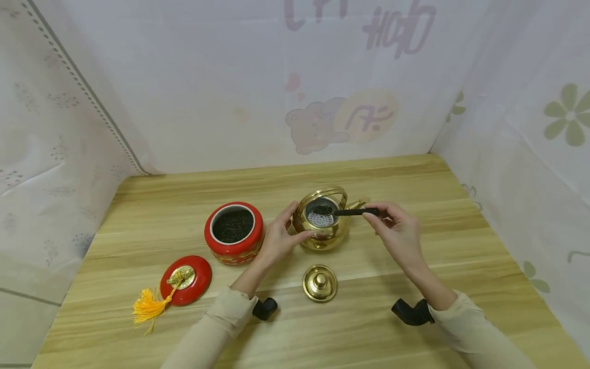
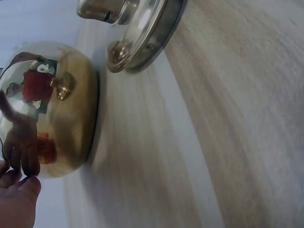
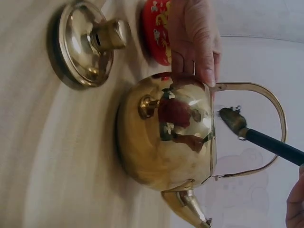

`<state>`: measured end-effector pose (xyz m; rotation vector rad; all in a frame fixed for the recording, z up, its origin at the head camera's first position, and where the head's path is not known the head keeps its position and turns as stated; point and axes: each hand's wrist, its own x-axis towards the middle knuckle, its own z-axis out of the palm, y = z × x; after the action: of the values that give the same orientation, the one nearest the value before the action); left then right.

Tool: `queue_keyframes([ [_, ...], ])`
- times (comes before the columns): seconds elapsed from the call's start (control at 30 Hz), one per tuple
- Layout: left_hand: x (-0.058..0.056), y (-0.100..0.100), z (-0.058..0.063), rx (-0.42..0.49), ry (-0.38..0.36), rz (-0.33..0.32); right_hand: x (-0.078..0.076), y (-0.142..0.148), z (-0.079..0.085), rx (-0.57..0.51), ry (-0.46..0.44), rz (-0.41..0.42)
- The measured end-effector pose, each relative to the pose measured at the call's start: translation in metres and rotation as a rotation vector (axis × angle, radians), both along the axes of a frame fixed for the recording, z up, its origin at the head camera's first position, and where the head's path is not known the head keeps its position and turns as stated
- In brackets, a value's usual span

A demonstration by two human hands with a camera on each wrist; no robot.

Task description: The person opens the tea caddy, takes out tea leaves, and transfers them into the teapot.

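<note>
A gold teapot [image 1: 327, 242] stands uncovered, its hoop handle upright and a perforated strainer [image 1: 320, 221] inside its mouth. My left hand [image 1: 278, 240] holds the pot's left side, thumb on the near side by the rim and fingers round the far side. Between thumb and fingers my right hand [image 1: 400, 231] pinches the black handle of a small spoon [image 1: 355, 211]. Dark tea leaves [image 1: 321, 209] lie in the spoon's bowl, which is over the teapot mouth. In the right wrist view, the spoon [image 3: 270, 143] passes through the hoop handle, its bowl above the rim.
Left of the pot, a red jar [image 1: 237, 249] holds dark tea leaves. Its red lid [image 1: 199, 283] with a yellow tassel [image 1: 149, 306] lies nearer the front left. The teapot's gold lid [image 1: 320, 283] sits in front of the pot. Printed cloth walls [image 1: 207, 102] enclose the wooden table [image 1: 359, 328].
</note>
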<state>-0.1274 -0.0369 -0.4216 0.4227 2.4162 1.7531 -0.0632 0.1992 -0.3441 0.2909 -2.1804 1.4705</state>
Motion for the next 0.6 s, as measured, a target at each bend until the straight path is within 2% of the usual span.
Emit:
queue_keyframes([
  [0.27, 0.000, 0.003, -0.004, 0.009, 0.017, 0.003, -0.023, -0.002, -0.005, 0.162, 0.014, 0.001],
  [0.4, 0.000, 0.003, -0.005, -0.001, 0.036, 0.004, -0.026, -0.003, -0.004, 0.185, 0.039, 0.015],
  [0.6, 0.000, 0.002, -0.005, 0.015, 0.020, 0.006, -0.028, -0.002, -0.005, 0.194, 0.060, 0.003],
])
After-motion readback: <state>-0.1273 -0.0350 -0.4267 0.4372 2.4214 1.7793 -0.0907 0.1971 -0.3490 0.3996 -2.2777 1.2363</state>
